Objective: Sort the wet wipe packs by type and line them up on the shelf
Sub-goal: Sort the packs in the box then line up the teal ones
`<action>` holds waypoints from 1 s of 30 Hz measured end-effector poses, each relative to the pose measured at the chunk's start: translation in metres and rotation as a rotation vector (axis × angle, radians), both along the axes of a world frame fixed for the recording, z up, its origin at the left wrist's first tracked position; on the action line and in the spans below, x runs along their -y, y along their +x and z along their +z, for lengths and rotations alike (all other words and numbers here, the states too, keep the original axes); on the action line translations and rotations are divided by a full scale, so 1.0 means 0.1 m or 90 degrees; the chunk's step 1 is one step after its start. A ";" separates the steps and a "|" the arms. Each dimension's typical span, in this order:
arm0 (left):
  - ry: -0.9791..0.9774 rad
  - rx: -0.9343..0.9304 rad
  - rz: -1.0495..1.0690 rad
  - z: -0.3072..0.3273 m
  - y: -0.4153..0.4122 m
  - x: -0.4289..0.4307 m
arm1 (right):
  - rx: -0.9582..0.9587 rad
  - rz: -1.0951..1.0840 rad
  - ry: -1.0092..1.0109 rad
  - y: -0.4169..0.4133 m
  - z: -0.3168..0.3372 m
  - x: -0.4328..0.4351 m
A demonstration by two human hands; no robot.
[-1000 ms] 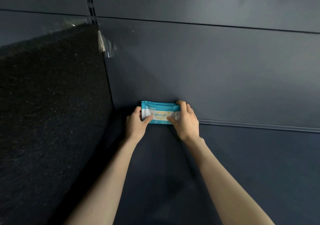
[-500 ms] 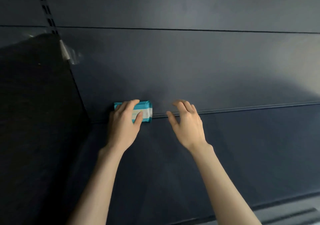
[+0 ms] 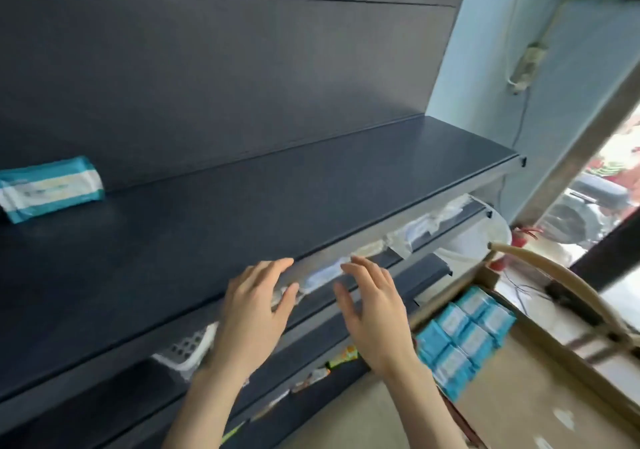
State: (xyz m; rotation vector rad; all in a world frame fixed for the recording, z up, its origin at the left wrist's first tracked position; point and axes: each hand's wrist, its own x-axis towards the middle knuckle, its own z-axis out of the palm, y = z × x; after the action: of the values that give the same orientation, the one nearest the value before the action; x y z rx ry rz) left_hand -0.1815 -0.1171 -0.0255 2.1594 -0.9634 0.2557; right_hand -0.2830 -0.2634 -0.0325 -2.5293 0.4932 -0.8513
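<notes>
Dark shelf bears one teal pack, print blurred; left hand, right hand: fingers spread, empty.

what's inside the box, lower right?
Blue-and-white wipe packs, set tightly in rows, sit in the box. The right forearm covers its near corner, and anything beneath the top layer is hidden.

The wet wipe pack is no longer gripped and is left alone at the back of the shelf, toward its left end. The left hand and right hand are drawn back to the shelf's front edge, fingers loosely spread, nothing held. A box of blue packs is now brought into view below the shelf's right end.
</notes>
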 end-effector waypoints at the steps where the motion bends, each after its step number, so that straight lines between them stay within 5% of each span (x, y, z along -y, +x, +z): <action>1: 0.010 -0.027 -0.021 -0.10 -0.23 0.15 | -0.014 -0.018 0.002 -0.27 -0.08 0.11; 13: 0.107 -0.178 -0.249 -0.64 -1.77 1.70 | -0.107 -0.281 0.146 -2.25 -0.79 1.16; 30: 0.372 -0.366 -0.372 -2.02 -1.32 4.16 | -0.238 -0.416 0.390 -2.02 -1.91 3.11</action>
State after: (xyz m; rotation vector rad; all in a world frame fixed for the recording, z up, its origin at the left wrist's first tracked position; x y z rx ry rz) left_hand -0.3133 -0.5334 -0.2276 2.1129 -1.3554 -0.9782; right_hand -0.4845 -0.5748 -0.2236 -1.9432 1.4970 -0.3184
